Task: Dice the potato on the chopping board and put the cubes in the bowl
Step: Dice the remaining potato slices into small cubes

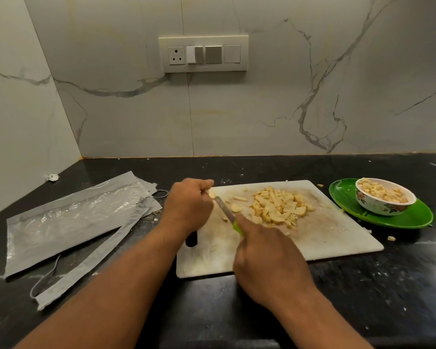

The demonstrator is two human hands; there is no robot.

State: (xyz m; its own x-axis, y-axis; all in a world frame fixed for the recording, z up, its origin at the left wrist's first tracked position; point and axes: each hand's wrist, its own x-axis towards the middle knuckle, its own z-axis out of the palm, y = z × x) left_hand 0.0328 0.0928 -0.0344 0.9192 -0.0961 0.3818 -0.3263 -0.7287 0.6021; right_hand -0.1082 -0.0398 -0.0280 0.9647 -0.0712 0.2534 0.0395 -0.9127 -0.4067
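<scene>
A white chopping board [337,238] lies on the black counter with a heap of pale yellow potato cubes [278,206] at its middle back. My right hand [264,255] grips a knife by its green handle; the blade [224,207] points up and left across the board. My left hand [189,205] is curled at the board's back left corner and pinches a small potato piece [212,193] by the blade tip. A floral bowl [385,199] full of cubes stands on a green plate [418,217] to the right of the board.
Grey plastic packaging [68,222] with a cord lies on the counter to the left. Loose potato bits [391,238] lie on the counter near the plate. A marble wall with a switch panel [203,54] rises behind.
</scene>
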